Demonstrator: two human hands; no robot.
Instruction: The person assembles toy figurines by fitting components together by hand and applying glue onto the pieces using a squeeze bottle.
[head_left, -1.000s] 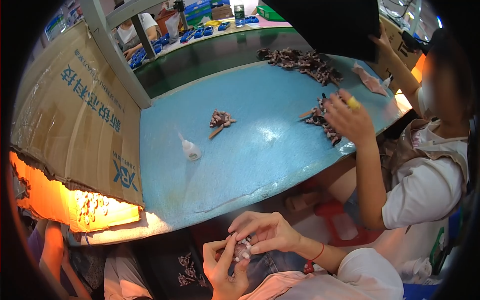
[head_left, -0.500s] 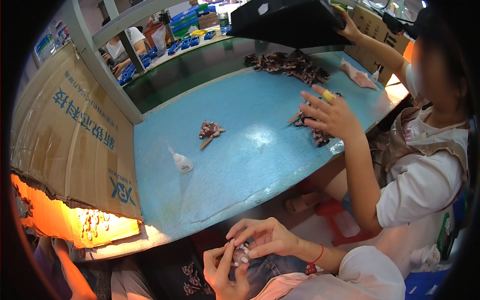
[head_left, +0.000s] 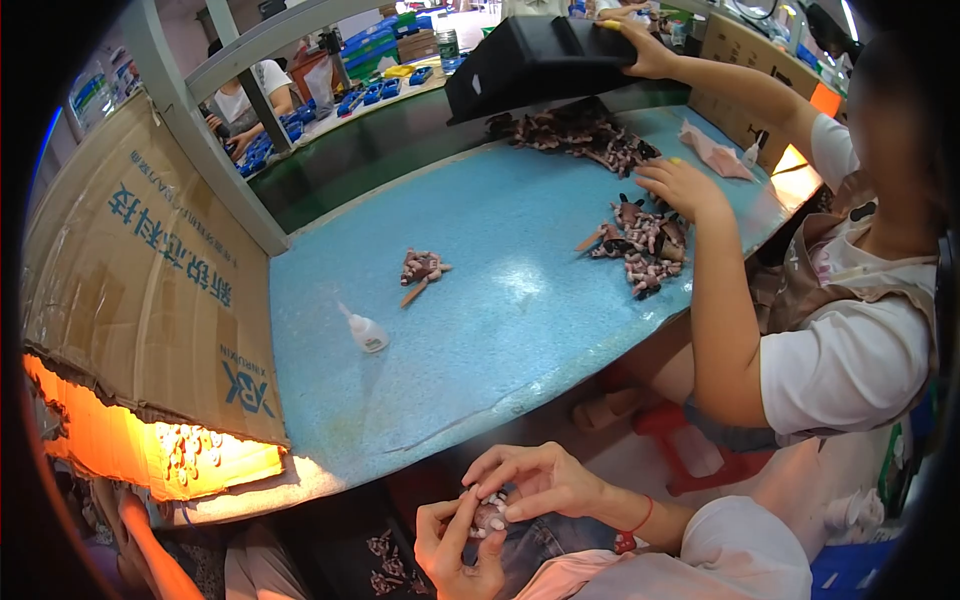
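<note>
Below the table's front edge, over my lap, my left hand point(head_left: 455, 548) and my right hand point(head_left: 548, 482) are closed together on a small brown figurine with white parts point(head_left: 490, 513). Fingers of both hands cover much of it. On the blue table point(head_left: 480, 330) in front of me stands a white glue bottle point(head_left: 368, 335) with a thin nozzle, slightly tilted. Beyond it lies a brown-and-pink figurine point(head_left: 425, 266) with a flat tan piece point(head_left: 412, 294) sticking out. Several similar figurines point(head_left: 383, 562) sit in a dark area beside my lap.
To the right, a co-worker's hand holds a black bin point(head_left: 540, 65) tilted over a heap of figurines point(head_left: 575, 132). Their other hand hovers by a nearer pile point(head_left: 640, 245). A cardboard panel point(head_left: 150, 260) walls the left side, above a glowing orange-lit box point(head_left: 190, 458).
The co-worker's bin has swung lower and to the left, and their other hand has moved up and away from the nearer pile. My hands stay on the figurine with little shift.
</note>
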